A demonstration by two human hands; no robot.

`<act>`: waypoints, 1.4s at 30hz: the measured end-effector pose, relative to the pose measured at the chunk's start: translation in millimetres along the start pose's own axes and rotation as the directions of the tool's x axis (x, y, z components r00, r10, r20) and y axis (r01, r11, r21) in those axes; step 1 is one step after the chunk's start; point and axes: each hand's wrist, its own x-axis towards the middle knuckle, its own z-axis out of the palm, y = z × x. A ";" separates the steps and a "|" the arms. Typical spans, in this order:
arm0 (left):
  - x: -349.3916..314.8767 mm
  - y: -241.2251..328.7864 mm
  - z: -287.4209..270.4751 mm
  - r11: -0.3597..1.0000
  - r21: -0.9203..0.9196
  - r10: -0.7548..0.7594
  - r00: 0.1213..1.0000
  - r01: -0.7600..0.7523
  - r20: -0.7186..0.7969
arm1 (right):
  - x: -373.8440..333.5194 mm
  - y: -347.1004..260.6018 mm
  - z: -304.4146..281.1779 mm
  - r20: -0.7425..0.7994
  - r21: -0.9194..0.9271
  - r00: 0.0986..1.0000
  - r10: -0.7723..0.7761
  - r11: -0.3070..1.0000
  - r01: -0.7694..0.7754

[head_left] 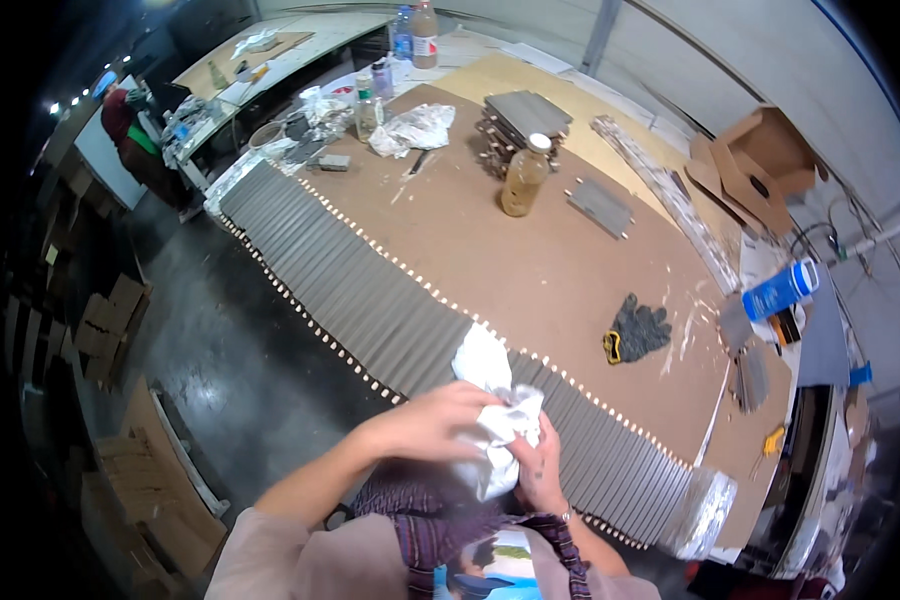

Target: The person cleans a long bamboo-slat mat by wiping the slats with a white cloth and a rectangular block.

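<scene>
In front of my body I hold a crumpled white cloth (515, 412) between both hands. My left hand (432, 425) has its fingers bent over the cloth's left side, slightly blurred. On the other side my right hand (540, 467) grips it, thumb pressed into the folds. A white part (482, 358) reaches forward over a long row of grey slats (340, 275); whether it joins the cloth is hard to tell. Pale pegs stick out along both long edges of the row. Crinkled silver foil (698, 512) wraps the row's right end.
On the brown tabletop (450, 240) are a dark glove (638, 330), a bottle of brownish liquid (526, 175), stacked grey panels (526, 115) and a single panel (602, 207). A blue container (780, 290) stands far right, near an open cardboard box (760, 165). Another person (135, 135) stands back left.
</scene>
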 end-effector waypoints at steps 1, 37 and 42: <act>-5.5 -8.9 -16.4 0.997 0.044 -0.062 0.996 0.066 -0.068 | -0.8 2.1 -5.8 -0.021 -0.051 1.000 0.018 0.999 -0.019; 89.2 -197.1 -265.4 0.966 0.075 -0.237 0.963 0.248 -0.129 | -56.3 -107.2 -15.4 -0.246 -0.967 0.575 -0.780 0.160 -0.196; 61.8 -60.3 -124.6 0.961 0.276 -0.009 0.999 0.018 -0.034 | -81.0 -95.2 -89.5 -0.172 -0.983 0.677 -0.715 0.077 -0.168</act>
